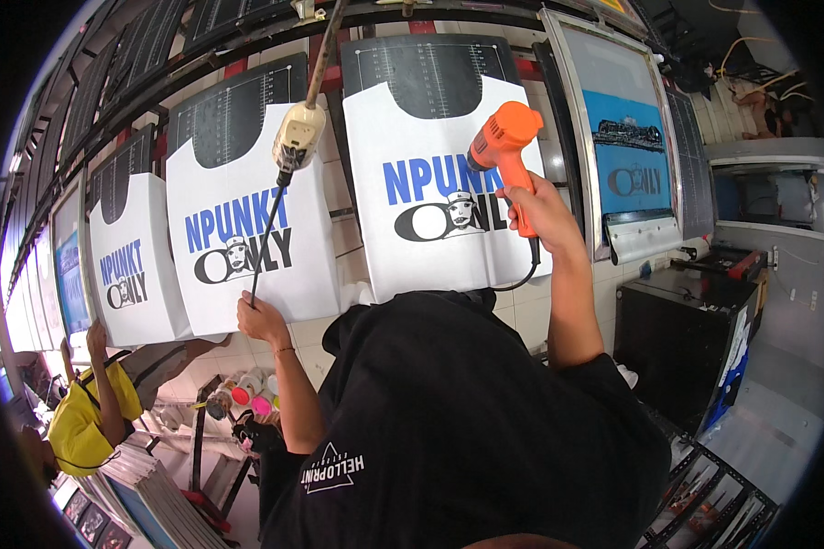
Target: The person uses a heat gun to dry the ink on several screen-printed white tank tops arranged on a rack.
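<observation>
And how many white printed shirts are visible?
3: one shirt under the orange heat gun, a second shirt by the left hand, a third shirt farther left. More may be hidden beyond.

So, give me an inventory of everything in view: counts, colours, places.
Heat gun: one, orange, in the right hand
Cord: count unclear, black, in the left hand
Connector: one, cream, above the left hand
Shirts: at least three, white with blue and black prints, on boards
Boards: several, black, under the shirts and beyond
Screens: at least two, blue, beside the shirts
Cabinet: one, black, right
Rack: one, black, lower right
Tubs: several, mixed colours, lower left
Frames: several, pale, bottom left
Co-worker: one, yellow top, far left
Own top: one, black, bottom centre
Hands: two, bare, above the own top
</observation>
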The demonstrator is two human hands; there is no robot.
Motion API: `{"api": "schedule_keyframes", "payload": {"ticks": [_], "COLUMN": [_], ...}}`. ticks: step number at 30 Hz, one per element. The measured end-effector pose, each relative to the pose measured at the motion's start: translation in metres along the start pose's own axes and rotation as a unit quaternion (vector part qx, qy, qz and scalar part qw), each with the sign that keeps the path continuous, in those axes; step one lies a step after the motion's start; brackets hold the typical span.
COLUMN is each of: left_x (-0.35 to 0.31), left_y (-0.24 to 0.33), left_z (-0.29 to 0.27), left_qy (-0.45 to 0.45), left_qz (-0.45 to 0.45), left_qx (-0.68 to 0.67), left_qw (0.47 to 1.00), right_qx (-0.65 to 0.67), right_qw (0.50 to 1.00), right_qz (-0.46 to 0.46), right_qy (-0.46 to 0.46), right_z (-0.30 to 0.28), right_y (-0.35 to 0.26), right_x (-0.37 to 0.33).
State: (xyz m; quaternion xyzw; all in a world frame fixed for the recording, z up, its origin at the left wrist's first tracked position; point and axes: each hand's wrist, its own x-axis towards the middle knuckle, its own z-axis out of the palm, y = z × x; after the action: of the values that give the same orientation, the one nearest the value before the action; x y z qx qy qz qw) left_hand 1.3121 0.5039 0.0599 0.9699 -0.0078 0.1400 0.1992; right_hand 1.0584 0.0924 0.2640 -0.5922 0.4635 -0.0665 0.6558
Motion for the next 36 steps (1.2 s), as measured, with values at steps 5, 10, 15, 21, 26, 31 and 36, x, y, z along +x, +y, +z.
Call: {"api": "schedule_keyframes", "payload": {"ticks": [5, 10, 15, 21, 26, 31, 36], "left_x": [0.000, 0.001, 0.000, 0.000, 0.000, 0.000, 0.000], "left_y": [0.006, 0.005, 0.006, 0.001, 0.005, 0.005, 0.003], "left_z": [-0.005, -0.004, -0.003, 0.001, -0.002, -0.002, 0.000], "left_qy": [-0.012, -0.010, 0.006, 0.002, 0.002, -0.002, 0.006], "left_qz": [-0.005, 0.000, 0.007, 0.006, 0.008, -0.006, 0.001], "left_qx": [-0.004, 0.011, 0.009, 0.004, -0.005, 0.006, 0.008], "left_qw": [1.000, 1.000, 1.000, 1.000, 1.000, 1.000, 1.000], "right_qx": [-0.001, 0.019, 0.033, 0.017, 0.037, 0.037, 0.012], "right_qw": [1.000, 0.999, 0.999, 1.000, 0.999, 0.999, 1.000], "right_qz": [-0.007, -0.010, -0.019, -0.012, -0.012, -0.015, -0.006], "right_qy": [0.003, 0.028, 0.024, 0.006, -0.009, -0.014, -0.017], "right_z": [0.003, 0.007, 0.010, 0.016, 0.021, 0.020, 0.021], "right_y": [-0.007, -0.013, -0.016, -0.009, -0.010, -0.010, -0.010], "right_x": [0.009, 0.012, 0.009, 0.012, 0.013, 0.015, 0.014]}}
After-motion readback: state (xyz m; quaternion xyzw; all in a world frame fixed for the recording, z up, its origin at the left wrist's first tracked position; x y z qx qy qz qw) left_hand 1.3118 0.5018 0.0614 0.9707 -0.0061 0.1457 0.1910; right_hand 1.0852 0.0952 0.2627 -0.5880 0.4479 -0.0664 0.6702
